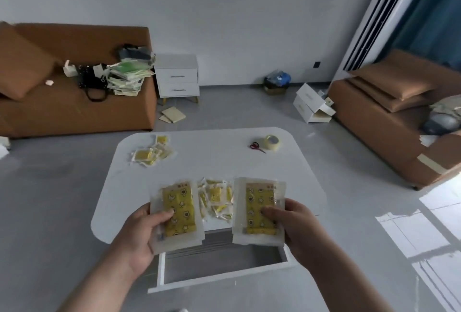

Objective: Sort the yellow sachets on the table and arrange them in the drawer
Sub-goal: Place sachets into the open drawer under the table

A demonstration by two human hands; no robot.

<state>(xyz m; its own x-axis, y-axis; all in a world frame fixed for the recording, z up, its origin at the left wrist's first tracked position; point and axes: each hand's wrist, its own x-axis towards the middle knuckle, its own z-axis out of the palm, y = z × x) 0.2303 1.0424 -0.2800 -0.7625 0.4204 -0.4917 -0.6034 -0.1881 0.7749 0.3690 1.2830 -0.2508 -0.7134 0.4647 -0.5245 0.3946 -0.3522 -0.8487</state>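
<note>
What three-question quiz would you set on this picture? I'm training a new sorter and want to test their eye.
1. True or false: the drawer is open.
2. How many loose piles of small sachets lie on the table?
3. The left hand and right hand each hold: A scissors; B large yellow sachets; C tape.
Key: 1 true; 2 two; 3 B.

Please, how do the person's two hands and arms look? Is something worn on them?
Both are bare. The left hand and the right hand carry no glove and no visible ring. The left forearm and the right forearm show no sleeve, watch or bracelet up to the picture's lower edge.
</note>
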